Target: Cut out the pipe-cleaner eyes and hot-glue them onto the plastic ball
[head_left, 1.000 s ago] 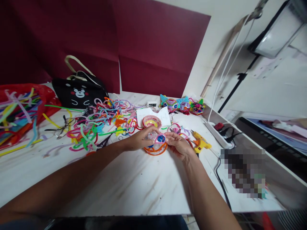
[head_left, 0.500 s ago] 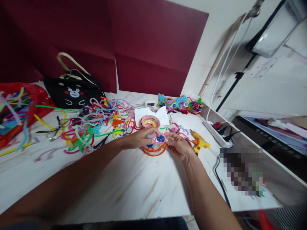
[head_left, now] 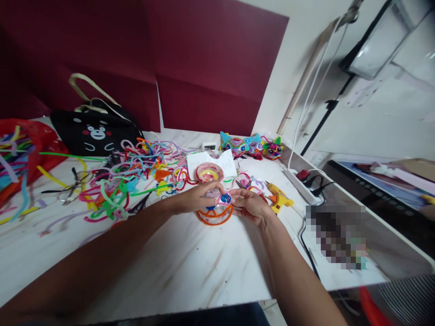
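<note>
My left hand (head_left: pixel 193 198) and my right hand (head_left: pixel 249 204) meet over a small pipe-cleaner craft piece (head_left: pixel 215 213) with an orange rim, a clear body and a pink and blue eye-like part on top. Both hands pinch it from either side, just above the white table (head_left: pixel 190 267). A pink and yellow coiled pipe-cleaner disc (head_left: pixel 210 172) lies just behind the hands on a white paper (head_left: pixel 226 160).
A heap of coloured pipe cleaners (head_left: pixel 129 176) spreads at left, with a red bag of more (head_left: pixel 20 154) and a black bear tote (head_left: pixel 97 131). Three finished pipe-cleaner faces (head_left: pixel 251 146) stand at the back. A yellow glue gun (head_left: pixel 279 198) and a power strip (head_left: pixel 301 181) lie at right.
The view has shifted slightly, so everything sits a little more to the left and higher. My hands keep the same pinch on the craft piece.
</note>
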Demonstrator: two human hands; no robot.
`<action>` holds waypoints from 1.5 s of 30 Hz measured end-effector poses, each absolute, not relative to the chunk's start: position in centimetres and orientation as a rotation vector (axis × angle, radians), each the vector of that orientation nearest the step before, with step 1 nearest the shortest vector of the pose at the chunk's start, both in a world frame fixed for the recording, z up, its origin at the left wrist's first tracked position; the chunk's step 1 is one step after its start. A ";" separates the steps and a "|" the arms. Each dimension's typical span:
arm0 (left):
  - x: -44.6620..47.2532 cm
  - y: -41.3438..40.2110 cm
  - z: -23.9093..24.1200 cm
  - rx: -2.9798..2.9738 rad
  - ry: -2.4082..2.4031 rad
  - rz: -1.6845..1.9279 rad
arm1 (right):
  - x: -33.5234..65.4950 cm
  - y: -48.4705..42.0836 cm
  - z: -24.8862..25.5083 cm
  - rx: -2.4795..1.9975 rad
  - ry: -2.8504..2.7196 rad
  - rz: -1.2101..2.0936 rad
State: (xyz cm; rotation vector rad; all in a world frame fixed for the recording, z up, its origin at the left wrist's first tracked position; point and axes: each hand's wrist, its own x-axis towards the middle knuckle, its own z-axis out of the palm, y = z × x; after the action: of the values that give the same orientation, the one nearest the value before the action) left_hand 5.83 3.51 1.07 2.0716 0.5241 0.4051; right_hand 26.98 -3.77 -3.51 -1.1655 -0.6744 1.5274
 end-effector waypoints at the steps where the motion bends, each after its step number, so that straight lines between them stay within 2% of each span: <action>1: 6.0 3.5 0.9 2.055 0.535 0.412 | 27.1 -3.7 -3.6 -1.176 -0.677 1.526; 14: 7.5 2.4 -0.1 1.919 0.653 0.395 | 27.5 -5.1 -3.6 -1.249 -0.695 1.517; 26: 8.9 2.2 -2.3 1.721 0.822 0.493 | 27.5 -5.2 -5.0 -1.258 -0.755 1.376; 45: 9.1 1.8 -2.9 1.784 0.990 0.521 | 26.8 -5.2 -6.0 -1.531 -1.226 0.756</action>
State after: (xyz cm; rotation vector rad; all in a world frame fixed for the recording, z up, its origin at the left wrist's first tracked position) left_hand 9.10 1.81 -2.88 1.7844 0.9897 0.5212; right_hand 26.83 -5.18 -6.04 -1.5313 -1.2263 0.7560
